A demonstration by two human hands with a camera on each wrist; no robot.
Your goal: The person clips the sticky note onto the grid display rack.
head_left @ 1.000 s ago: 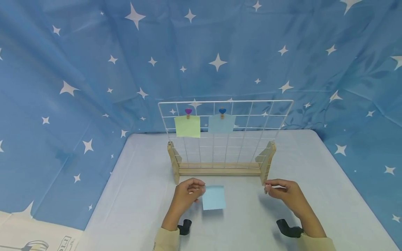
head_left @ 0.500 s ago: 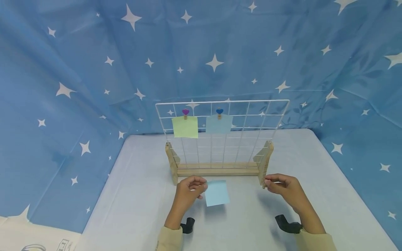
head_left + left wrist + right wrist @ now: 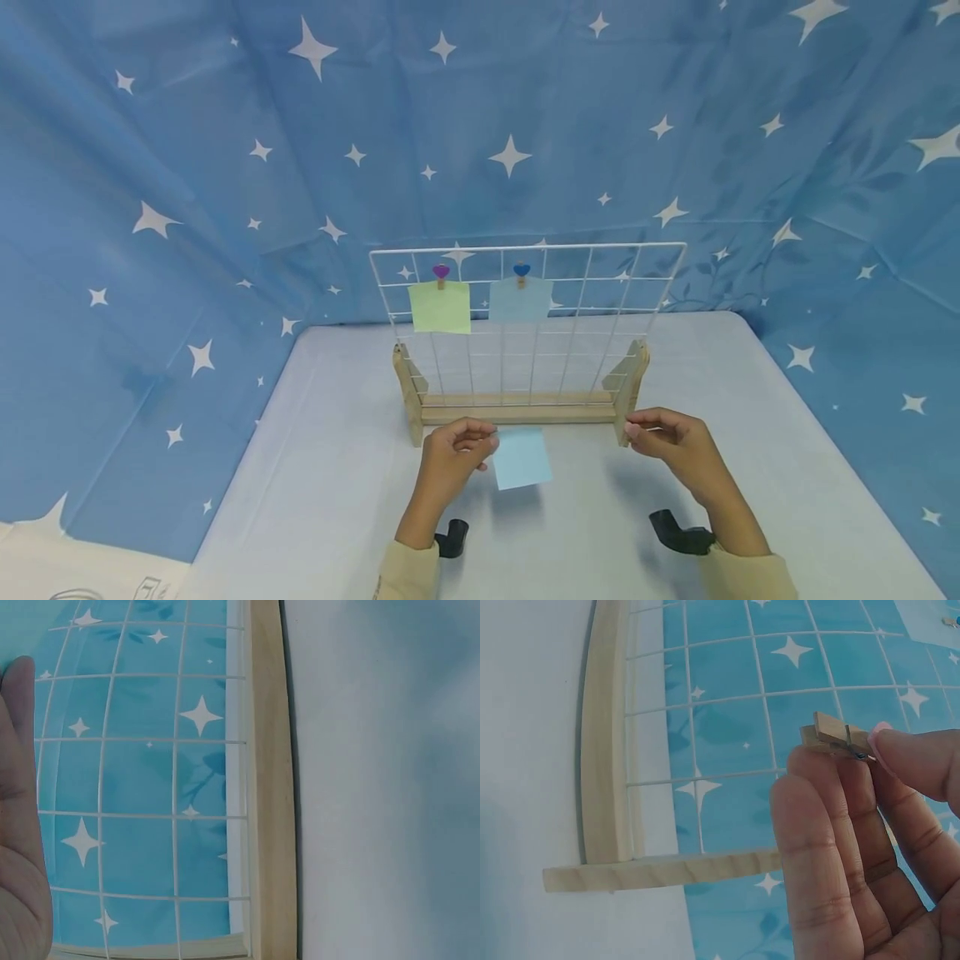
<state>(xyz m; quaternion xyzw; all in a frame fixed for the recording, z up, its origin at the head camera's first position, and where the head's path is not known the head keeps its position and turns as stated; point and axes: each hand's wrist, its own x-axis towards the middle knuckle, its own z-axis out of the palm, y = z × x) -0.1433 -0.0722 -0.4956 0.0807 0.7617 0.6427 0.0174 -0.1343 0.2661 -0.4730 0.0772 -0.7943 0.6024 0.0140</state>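
Observation:
My left hand pinches a light blue paper note at its upper left corner, holding it above the table in front of the wire grid rack. At the left edge of the left wrist view, part of that hand shows. To the right, near the rack's right wooden foot, my right hand is raised. Between its thumb and fingers it pinches a small wooden clothespin, best seen in the right wrist view. The clothespin's jaws look closed or nearly so; its rear end is hidden by the thumb.
On the grid hang a green note under a purple heart clothespin and a blue note under a blue heart clothespin. A blue starry curtain stands behind the white table.
My left hand has risen slightly and shifted right with the blue note, which now tilts a little. The right hand has also risen slightly with the clothespin. The head view has shifted a bit.

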